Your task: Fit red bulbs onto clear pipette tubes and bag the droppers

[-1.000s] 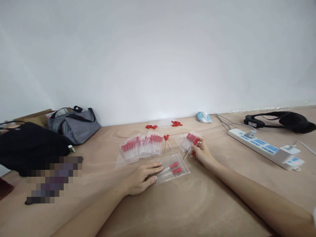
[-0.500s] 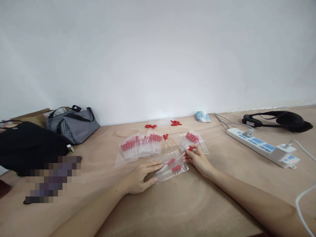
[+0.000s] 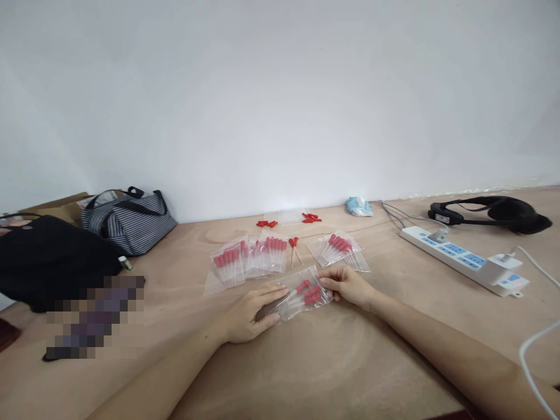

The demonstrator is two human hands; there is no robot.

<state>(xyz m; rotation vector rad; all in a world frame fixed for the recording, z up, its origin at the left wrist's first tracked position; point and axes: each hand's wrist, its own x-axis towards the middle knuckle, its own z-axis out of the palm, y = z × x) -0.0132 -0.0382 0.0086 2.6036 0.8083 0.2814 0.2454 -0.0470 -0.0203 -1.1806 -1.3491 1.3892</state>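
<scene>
A clear plastic zip bag [image 3: 289, 286] lies in front of me with a few red-bulbed droppers [image 3: 312, 296] inside, bulbs toward its right end. My left hand [image 3: 250, 314] rests on the table, its fingers stretched over the bag's left end and the thumb apart. At the opposite end, my right hand [image 3: 346, 287] pinches the edge of the bag, thumb against fingers. Just beyond, two loose droppers [image 3: 294, 245] lie on the table. Filled bags of droppers [image 3: 227, 262] overlap to their left, and another filled bag [image 3: 339, 245] lies to their right.
Against the wall are red rubber bulbs [image 3: 266, 224], more droppers [image 3: 311, 218] and a blue-white packet [image 3: 359, 206]. A power strip [image 3: 455, 256] with cables and a black strapped device [image 3: 490, 214] occupy the right. Striped [image 3: 131, 221] and black [image 3: 48, 256] bags stand left.
The dropper in my right hand has gone into the bag beside the others. My right hand has shifted slightly down and now grips the bag's edge. My left hand has stayed still.
</scene>
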